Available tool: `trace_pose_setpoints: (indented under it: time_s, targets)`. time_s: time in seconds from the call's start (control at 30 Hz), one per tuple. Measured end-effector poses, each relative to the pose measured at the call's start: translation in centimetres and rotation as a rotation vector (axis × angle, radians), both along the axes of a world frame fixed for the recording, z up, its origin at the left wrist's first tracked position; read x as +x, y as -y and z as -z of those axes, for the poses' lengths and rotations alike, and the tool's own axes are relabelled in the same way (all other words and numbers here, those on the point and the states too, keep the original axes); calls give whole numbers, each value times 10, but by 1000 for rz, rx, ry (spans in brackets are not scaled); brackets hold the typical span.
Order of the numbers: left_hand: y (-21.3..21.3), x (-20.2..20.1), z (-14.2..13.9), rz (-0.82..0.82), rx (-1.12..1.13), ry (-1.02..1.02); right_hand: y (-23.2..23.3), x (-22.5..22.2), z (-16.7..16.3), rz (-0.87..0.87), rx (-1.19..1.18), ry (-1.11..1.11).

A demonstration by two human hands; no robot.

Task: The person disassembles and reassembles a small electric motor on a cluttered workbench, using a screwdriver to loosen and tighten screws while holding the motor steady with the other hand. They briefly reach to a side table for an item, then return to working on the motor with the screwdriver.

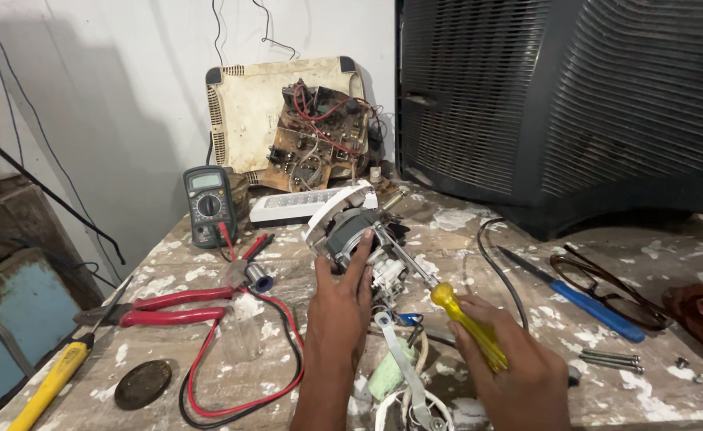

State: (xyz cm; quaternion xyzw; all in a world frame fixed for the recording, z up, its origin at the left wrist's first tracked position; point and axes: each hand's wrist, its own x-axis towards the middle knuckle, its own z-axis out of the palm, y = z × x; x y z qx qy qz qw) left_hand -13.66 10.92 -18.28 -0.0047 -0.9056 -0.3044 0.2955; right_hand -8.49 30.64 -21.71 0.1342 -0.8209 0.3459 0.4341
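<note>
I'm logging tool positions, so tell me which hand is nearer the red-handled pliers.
Left. The left hand rests on the small motor, just right of the red-handled pliers. The right hand, gripping the yellow screwdriver, is farther right.

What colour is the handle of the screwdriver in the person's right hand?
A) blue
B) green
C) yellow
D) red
C: the right hand grips a screwdriver with a clear yellow handle, its shaft reaching up to the small motor that the left hand steadies.
</note>
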Motion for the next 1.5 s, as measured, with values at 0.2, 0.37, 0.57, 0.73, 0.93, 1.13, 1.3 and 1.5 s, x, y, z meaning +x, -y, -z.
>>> trace_pose_setpoints:
  time_s: [0.2, 0.37, 0.57, 0.73, 0.93, 1.13, 1.3, 1.5]
  targets:
    - [3, 4, 0, 3, -6, -26, 8, 7, -1, -4, 17, -152]
    - [4, 7, 1, 12, 20, 5, 11, 12, -15, 3, 60, -145]
    - [4, 10, -5, 3, -55, 32, 20, 27, -43, 113, 29, 414]
    - [3, 18, -7, -26, -87, -9, 13, 26, -63, -126, -376, 713]
    - [7, 9, 7, -59, -207, -372, -6, 25, -72, -438, -869, 917]
    - [14, -15, 18, 83, -175, -300, 2, 30, -78, -582, -976, 916]
    - [16, -3, 3, 121, -234, -268, 17, 31, -103, -177, -1025, 1161]
    - [25, 14, -34, 255, -136, -156, 5, 30, -124, -495, -1020, 1257]
